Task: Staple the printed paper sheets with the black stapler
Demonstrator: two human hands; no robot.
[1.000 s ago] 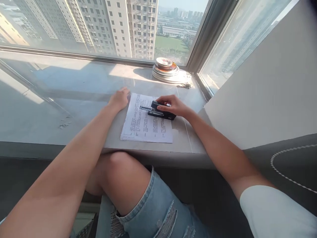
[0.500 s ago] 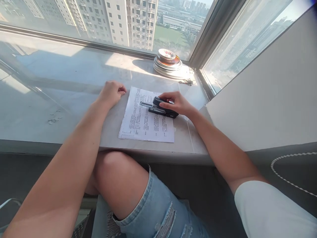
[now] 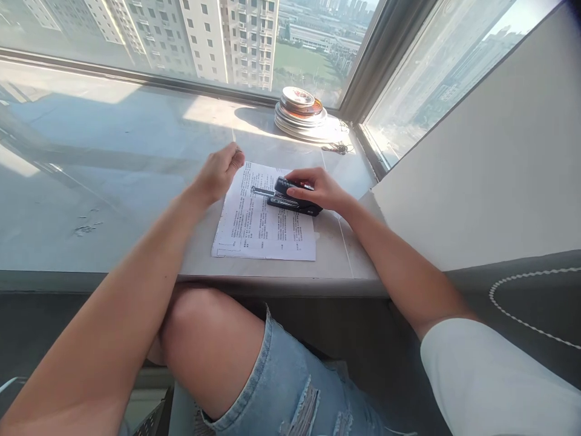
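A black stapler (image 3: 295,203) rests on printed sheets of paper (image 3: 240,233), with its metal staple tray sticking out to the left. My right hand (image 3: 313,186) grips the stapler from the right, fingers over its top. My left hand (image 3: 224,166) is raised beside the upper left corner of the paper, its fingers curled in a pinch. Whatever the pinch holds, if anything, is too small to make out.
Stacked round reels or discs (image 3: 299,115) stand by the window corner, with a small dark metal bunch (image 3: 336,148) in front. Several loose staples (image 3: 88,228) lie on the sill (image 3: 149,175) at left. A beaded cord (image 3: 494,287) hangs at right.
My left hand has lifted and moved right, toward the stapler, and its fingers have turned upward in a pinch. My right hand has kept its grip on the stapler.
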